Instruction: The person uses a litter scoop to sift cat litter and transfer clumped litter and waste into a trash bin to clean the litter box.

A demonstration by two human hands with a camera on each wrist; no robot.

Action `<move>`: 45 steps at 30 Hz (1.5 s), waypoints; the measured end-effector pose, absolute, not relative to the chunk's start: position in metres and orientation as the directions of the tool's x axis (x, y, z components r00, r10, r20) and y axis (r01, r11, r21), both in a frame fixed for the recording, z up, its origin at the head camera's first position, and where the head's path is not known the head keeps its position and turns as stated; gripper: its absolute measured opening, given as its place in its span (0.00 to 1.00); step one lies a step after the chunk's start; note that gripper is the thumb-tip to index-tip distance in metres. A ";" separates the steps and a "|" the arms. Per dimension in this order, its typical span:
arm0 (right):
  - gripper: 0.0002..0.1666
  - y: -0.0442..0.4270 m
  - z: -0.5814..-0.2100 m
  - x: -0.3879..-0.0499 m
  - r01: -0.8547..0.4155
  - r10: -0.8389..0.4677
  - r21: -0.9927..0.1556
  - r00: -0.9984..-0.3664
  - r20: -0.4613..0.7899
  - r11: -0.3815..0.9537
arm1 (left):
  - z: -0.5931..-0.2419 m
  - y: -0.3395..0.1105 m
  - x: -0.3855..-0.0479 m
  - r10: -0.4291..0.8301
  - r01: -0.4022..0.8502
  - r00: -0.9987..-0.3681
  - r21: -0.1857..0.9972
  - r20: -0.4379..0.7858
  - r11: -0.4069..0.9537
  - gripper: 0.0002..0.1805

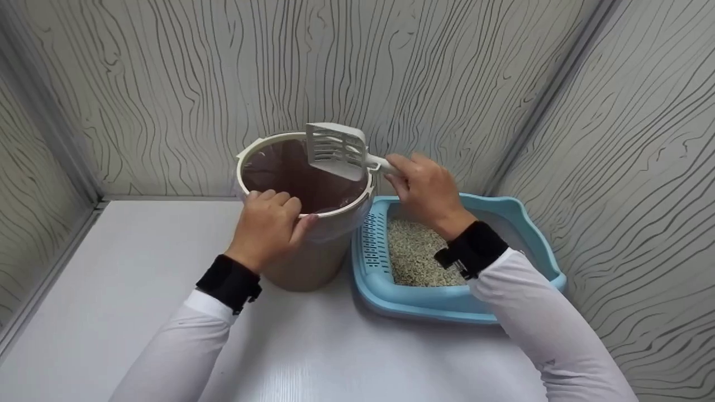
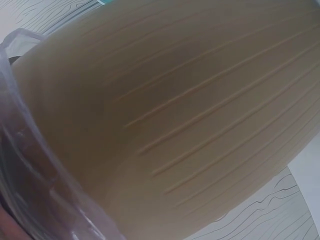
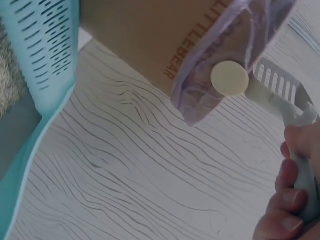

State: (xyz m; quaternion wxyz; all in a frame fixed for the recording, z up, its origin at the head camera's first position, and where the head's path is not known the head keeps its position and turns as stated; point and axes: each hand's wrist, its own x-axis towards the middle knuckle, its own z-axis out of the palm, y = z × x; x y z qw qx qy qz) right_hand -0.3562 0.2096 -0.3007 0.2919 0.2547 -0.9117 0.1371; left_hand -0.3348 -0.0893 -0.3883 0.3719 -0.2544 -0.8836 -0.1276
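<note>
My left hand (image 1: 265, 223) grips the front rim of a tan trash bin (image 1: 304, 268), its fingers bent over the edge. A thin clear liner bag (image 1: 343, 226) hangs over the outside of that rim, with a pale ring on top. With my right hand (image 1: 430, 192) I hold a white slotted litter scoop (image 1: 342, 167) by its handle, the head tilted over the right part of the bin's mouth. No clumps show on the scoop. In the left wrist view the ribbed bin wall (image 2: 200, 110) fills most of the picture, and the left hand is mostly hidden.
A blue litter box (image 1: 413, 298) with grainy litter (image 1: 416, 254) stands just right of the bin, partly under my right forearm. Both stand on a white tabletop (image 1: 156, 251). Wood-patterned panels (image 1: 184, 84) close off the back and sides.
</note>
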 end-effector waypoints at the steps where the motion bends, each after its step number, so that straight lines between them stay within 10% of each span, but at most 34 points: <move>1: 0.10 0.212 -0.298 -0.356 -0.535 -0.366 -0.157 -0.735 0.570 0.830 | -0.388 -0.090 -0.335 0.355 0.545 -0.593 0.036 0.723 0.838 0.26; 10: 0.17 0.254 -0.286 -0.352 -0.390 -0.239 -0.509 -0.911 0.337 0.767 | -0.389 -0.097 -0.332 0.372 0.547 -0.591 0.017 0.715 0.837 0.26; 24: 0.25 0.346 -0.315 -0.359 -0.216 -0.186 -0.579 -0.976 0.112 0.786 | -0.388 -0.103 -0.330 0.336 0.471 -0.618 -0.007 0.711 0.882 0.30; 38: 0.26 0.348 -0.363 -0.392 -0.208 -0.270 -0.240 -0.926 -0.264 0.948 | -0.391 -0.132 -0.312 0.274 0.442 -0.655 0.062 0.704 0.895 0.40; 45: 0.28 0.341 -0.375 -0.396 -0.205 -0.235 -0.145 -0.944 -0.231 0.968 | -0.392 -0.154 -0.296 0.243 0.415 -0.682 0.092 0.689 0.905 0.42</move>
